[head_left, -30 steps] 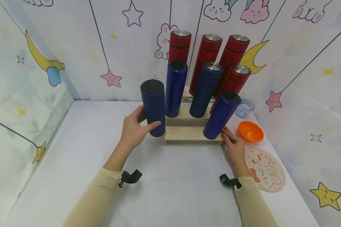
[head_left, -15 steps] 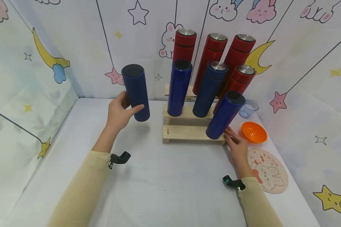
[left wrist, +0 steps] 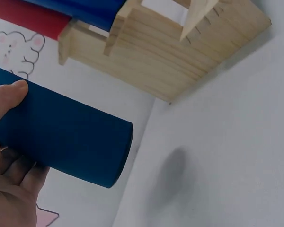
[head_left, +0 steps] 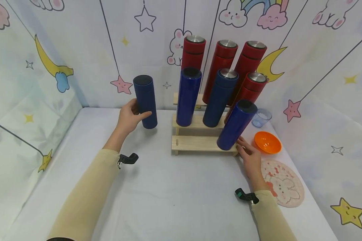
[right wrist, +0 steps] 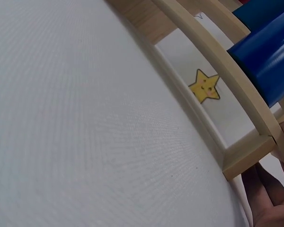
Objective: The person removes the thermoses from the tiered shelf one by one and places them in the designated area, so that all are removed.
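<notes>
My left hand [head_left: 129, 116] grips a matte navy thermos bottle [head_left: 145, 100] near its lower half, left of the wooden tiered rack [head_left: 190, 143]. In the left wrist view the bottle [left wrist: 71, 135] has its base off the white table, and a shadow falls apart from it. My right hand [head_left: 251, 161] holds the right end of the rack's lowest shelf; part of its fingers is hidden behind the wood. On that shelf stands a glossy blue bottle [head_left: 236, 126]. The middle shelf bears another glossy blue bottle [head_left: 188, 98], a navy silver-topped bottle [head_left: 218, 100] and a red bottle [head_left: 249, 90].
Several red bottles [head_left: 218, 73] stand at the back on the top shelf. Right of the rack are a clear glass cup [head_left: 261, 117], an orange bowl [head_left: 267, 142] and a round pink rabbit mat [head_left: 285, 187]. Patterned curtains [head_left: 90, 50] border the table.
My left hand has carried the navy bottle leftward and farther back, away from the rack's lower left end. The right hand stays at the rack.
</notes>
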`<action>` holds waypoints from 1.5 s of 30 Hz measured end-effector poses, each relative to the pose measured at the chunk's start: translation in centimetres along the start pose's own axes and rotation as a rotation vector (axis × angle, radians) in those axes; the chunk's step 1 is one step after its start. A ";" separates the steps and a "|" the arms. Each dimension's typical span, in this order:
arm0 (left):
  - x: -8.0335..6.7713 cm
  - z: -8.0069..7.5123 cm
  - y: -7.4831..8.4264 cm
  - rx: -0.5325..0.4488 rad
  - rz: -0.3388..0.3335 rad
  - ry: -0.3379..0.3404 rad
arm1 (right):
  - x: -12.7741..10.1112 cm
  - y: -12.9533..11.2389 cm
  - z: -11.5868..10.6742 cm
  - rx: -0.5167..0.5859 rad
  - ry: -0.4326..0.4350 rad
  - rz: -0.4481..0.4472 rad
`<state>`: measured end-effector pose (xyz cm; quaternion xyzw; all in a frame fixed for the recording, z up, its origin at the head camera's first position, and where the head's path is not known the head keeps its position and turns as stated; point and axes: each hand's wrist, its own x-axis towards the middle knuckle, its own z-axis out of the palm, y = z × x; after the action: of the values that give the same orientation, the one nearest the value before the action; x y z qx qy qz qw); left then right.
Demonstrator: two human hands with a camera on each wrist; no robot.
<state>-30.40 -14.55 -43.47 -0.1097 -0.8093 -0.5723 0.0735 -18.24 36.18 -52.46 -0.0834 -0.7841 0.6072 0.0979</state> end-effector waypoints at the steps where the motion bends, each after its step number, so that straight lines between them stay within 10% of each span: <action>1: 0.2 0.1 -0.3 -0.012 -0.004 -0.004 | 0.0 0.1 0.0 -0.004 -0.001 0.002; 14: 2.0 2.1 -3.4 -0.122 -0.044 0.014 | 0.2 0.2 -0.2 -0.001 -0.007 -0.006; 45: 2.0 3.7 -5.0 -0.114 -0.071 -0.035 | 0.0 0.2 0.0 0.050 -0.001 -0.027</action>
<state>-33.61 -12.45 -48.83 -0.0949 -0.7799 -0.6178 0.0325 -18.21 36.27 -52.64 -0.0704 -0.7696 0.6254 0.1078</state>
